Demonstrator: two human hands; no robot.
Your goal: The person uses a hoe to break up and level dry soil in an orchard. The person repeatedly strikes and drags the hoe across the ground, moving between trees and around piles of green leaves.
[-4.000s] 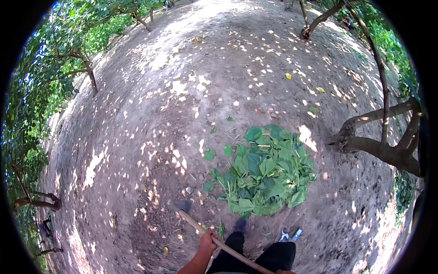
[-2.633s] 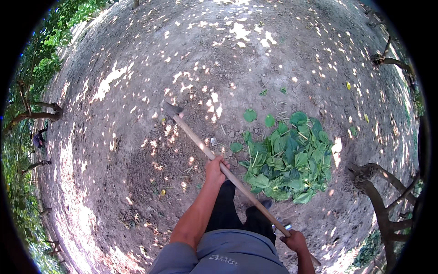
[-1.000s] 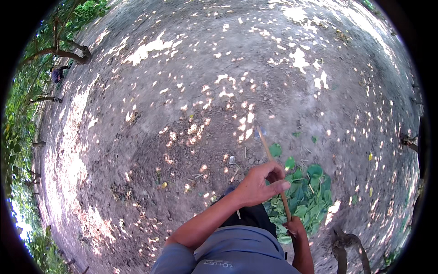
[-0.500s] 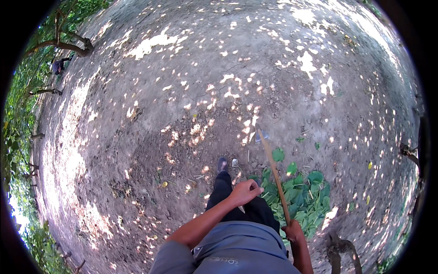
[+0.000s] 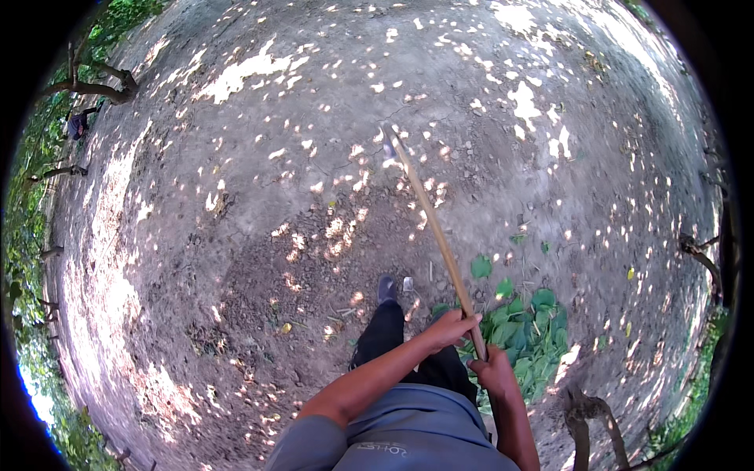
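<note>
A hoe [image 5: 437, 230] with a long wooden handle stretches away in front of me, tilted a little to the left. Its metal blade [image 5: 388, 146] is at the far end, over or on the dry soil; contact cannot be made out. My right hand [image 5: 493, 371] is closed round the near end of the handle. Just ahead of it, my left hand [image 5: 451, 328] is closed at the handle, its fingers partly hidden. To the right of the handle lies a heap of green leaves [image 5: 528, 336], close by my right hand.
Bare, sun-dappled soil [image 5: 314, 141] with crumbly clods surrounds me. My shoe [image 5: 386, 289] stands beside a small pale object [image 5: 408, 284]. A forked tree stem [image 5: 579, 416] rises at lower right. Trunks and foliage line the left, where a dark item [image 5: 77, 125] sits near a branch [image 5: 118, 93].
The hoe's blade has swung forward and left, away from my feet. My left hand, earlier off the handle, has come onto it. My right hand has moved slightly forward with the handle.
</note>
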